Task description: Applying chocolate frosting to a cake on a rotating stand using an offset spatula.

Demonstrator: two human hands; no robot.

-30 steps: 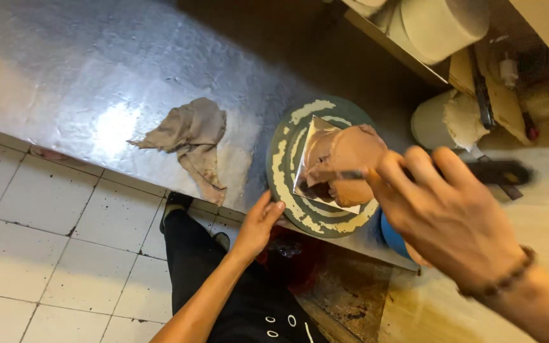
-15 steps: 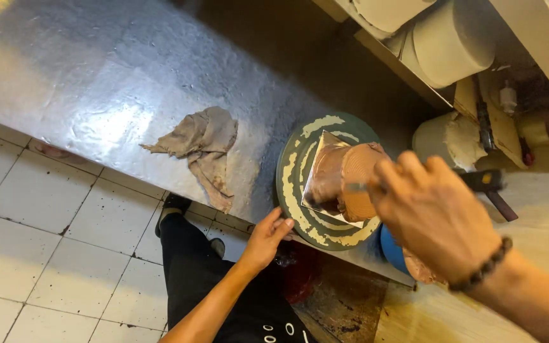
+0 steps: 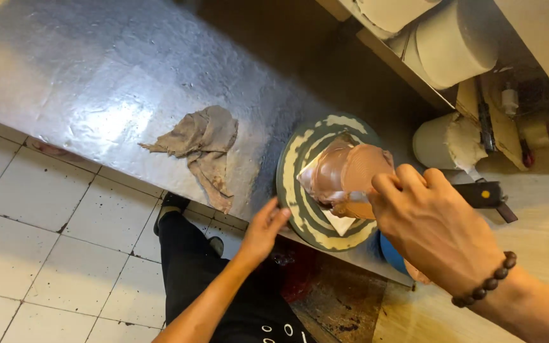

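Note:
A chocolate-brown frosted cake [image 3: 345, 173] sits on a white board on a dark green turntable [image 3: 291, 170] smeared with cream. My right hand [image 3: 436, 232], with a bead bracelet at the wrist, is closed around a small metal spatula [image 3: 358, 197] pressed against the cake's near side. My left hand [image 3: 263, 230] reaches up from below. Its fingers are spread and touch the turntable's near-left rim, holding nothing.
The turntable stands on a steel counter [image 3: 96, 82] with a crumpled brown rag [image 3: 203, 143] to its left. A black-handled knife [image 3: 487, 194] and white buckets [image 3: 447, 143] lie to the right. More white tubs [image 3: 459, 44] fill a shelf. Tiled floor [image 3: 39, 203] lies below.
My left hand has stayed at the turntable's rim and stretched a little further up it. My right hand keeps the spatula on the cake, whose face has turned slightly.

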